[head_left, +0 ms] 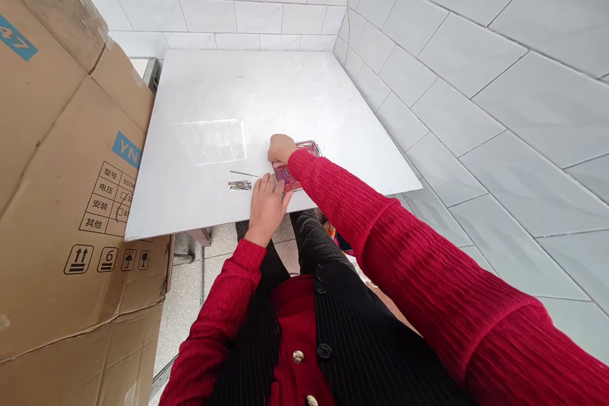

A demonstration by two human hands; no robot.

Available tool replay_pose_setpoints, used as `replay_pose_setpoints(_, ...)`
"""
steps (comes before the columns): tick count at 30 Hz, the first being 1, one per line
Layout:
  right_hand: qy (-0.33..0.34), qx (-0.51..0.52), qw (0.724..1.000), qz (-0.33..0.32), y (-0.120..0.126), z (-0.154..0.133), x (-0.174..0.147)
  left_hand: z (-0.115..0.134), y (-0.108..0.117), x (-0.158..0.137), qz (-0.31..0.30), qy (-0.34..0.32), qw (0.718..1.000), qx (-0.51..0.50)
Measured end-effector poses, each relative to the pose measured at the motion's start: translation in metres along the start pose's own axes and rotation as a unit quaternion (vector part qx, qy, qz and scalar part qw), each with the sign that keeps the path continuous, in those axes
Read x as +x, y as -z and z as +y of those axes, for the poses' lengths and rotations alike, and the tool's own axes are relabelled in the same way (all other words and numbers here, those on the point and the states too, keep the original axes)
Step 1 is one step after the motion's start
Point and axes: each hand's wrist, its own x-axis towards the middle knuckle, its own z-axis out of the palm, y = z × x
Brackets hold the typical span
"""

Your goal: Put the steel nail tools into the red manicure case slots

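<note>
A red manicure case (294, 181) lies on the white table, with slim metal tools in it. Over its far left side, my right hand (280, 148) is closed with the fingers curled down; what they grip is hidden. My left hand (267, 204) lies at the near left corner of the case, fingers stretched out and the thumb against its edge. Left of that hand are a silver nail clipper (240, 185) and a thin metal tool (243, 173). My right forearm covers the right part of the case.
The white table (204, 89) meets tiled walls (466, 89) at the back and right. Large cardboard boxes (57, 158) stand close along its left side. A thin cable (349, 6) hangs in the corner. My legs are under the table's near edge.
</note>
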Motion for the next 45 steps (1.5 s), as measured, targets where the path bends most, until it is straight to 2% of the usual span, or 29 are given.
replay_pose_setpoints(3,-0.017,-0.028,0.999,-0.027,-0.003,0.007,0.001,0.000,0.000,0.000,0.002,-0.001,1.000,0.008)
replay_pose_setpoints(8,-0.003,0.038,0.999,-0.011,0.004,0.013,0.001,-0.001,0.000,-0.001,0.005,0.000,1.000,0.010)
replay_pose_setpoints(10,0.010,0.054,0.998,0.014,0.011,0.010,0.000,-0.001,-0.001,-0.002,0.006,0.000,1.000,0.011)
replay_pose_setpoints(13,0.070,0.044,0.996,0.037,0.020,-0.003,-0.002,0.000,-0.001,-0.003,0.005,0.000,1.000,0.015)
replay_pose_setpoints(18,0.212,-0.015,0.975,-0.068,0.011,-0.032,-0.010,0.001,0.000,-0.003,0.003,0.007,1.000,0.028)
replay_pose_setpoints(20,0.243,-0.036,0.966,-0.078,0.003,-0.041,-0.012,0.002,0.001,-0.003,0.003,0.006,1.000,0.030)
replay_pose_setpoints(25,0.313,-0.047,0.947,-0.057,-0.015,-0.054,-0.019,0.002,0.003,-0.002,0.010,0.004,1.000,0.017)
replay_pose_setpoints(30,0.353,-0.037,0.933,-0.062,-0.021,-0.059,-0.029,0.001,0.003,-0.002,0.009,-0.002,1.000,0.010)
replay_pose_setpoints(34,0.320,0.003,0.947,-0.025,-0.003,-0.041,-0.029,0.001,0.003,-0.001,0.010,-0.003,1.000,0.021)
replay_pose_setpoints(37,0.241,0.019,0.970,0.028,0.021,-0.009,-0.026,0.001,0.003,0.000,0.003,0.001,1.000,0.024)
replay_pose_setpoints(41,0.129,0.013,0.992,0.009,0.043,0.035,-0.030,0.002,0.004,-0.001,-0.007,0.005,1.000,0.025)
replay_pose_setpoints(45,0.075,-0.005,0.997,-0.020,0.040,0.052,-0.041,0.002,0.004,-0.001,-0.002,0.005,1.000,0.029)
